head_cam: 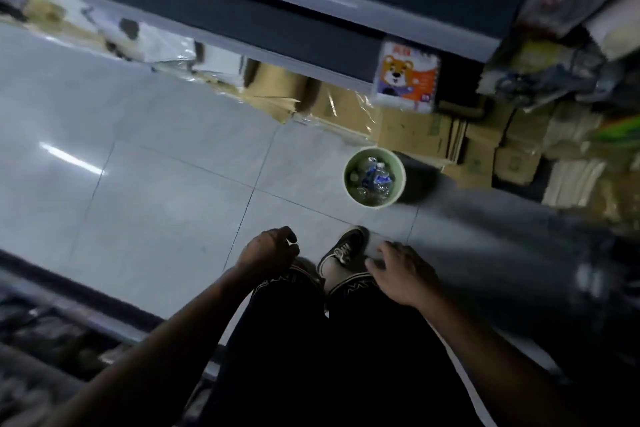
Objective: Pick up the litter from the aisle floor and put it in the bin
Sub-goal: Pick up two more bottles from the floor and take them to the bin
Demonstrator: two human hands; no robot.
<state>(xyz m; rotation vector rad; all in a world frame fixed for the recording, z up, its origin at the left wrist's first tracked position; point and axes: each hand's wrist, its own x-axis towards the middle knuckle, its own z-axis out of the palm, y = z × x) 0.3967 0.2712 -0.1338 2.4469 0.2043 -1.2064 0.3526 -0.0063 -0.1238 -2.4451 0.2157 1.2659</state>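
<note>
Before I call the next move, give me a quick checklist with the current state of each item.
1. Bin upright on the floor: ok.
2. Room left in bin: ok, the plastic bottles sit below the rim.
3. Left hand free: cannot tell, it is curled and may hold something small.
4. Right hand free: ok, fingers spread, nothing in it.
5. Litter left on the floor: none seen on the visible tiles; the dark right side cannot tell.
6. Path to bin: ok, bare tile between shoe and bin.
</note>
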